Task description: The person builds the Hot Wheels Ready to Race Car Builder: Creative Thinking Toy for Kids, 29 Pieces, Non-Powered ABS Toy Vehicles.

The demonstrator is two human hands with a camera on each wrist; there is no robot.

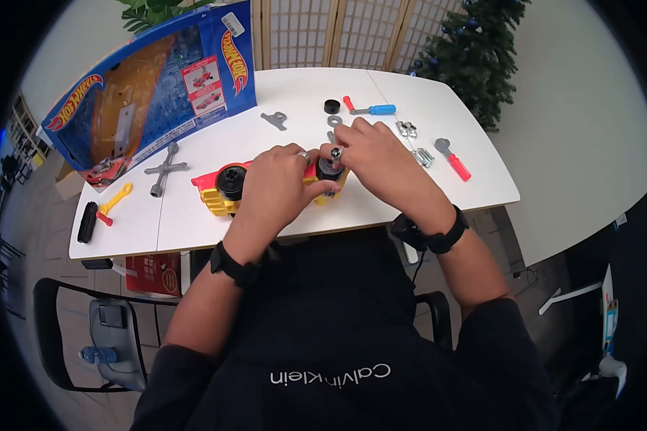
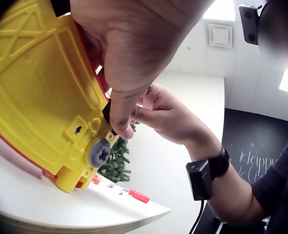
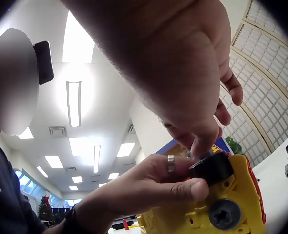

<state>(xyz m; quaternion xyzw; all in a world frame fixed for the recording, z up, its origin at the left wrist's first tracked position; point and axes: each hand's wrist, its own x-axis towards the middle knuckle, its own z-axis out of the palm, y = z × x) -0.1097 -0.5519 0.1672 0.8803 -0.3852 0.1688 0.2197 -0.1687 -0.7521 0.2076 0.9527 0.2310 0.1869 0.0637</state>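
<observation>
A red and yellow toy car [image 1: 219, 202] lies on its side on the white table, its yellow underside toward the person. One black wheel [image 1: 231, 182] faces up at its left end. My left hand [image 1: 277, 187] grips the car's right end, thumb along the side of another black wheel [image 3: 213, 167]. Above that wheel my right hand [image 1: 381, 159] pinches a small grey piece [image 3: 202, 156] at the hub, mostly hidden by the fingertips. The right hand's other fingers hang loosely. A grey star-socket screw head [image 2: 99, 153] sits in the yellow underside.
Behind the car lie a loose black wheel [image 1: 332, 106], a grey ring [image 1: 335, 121] and a blue-handled screwdriver [image 1: 377, 110]. A red-handled tool [image 1: 455, 162] is at right. At left are a grey cross wrench [image 1: 167, 171], a yellow wrench [image 1: 116, 201] and the toy's box [image 1: 151, 86].
</observation>
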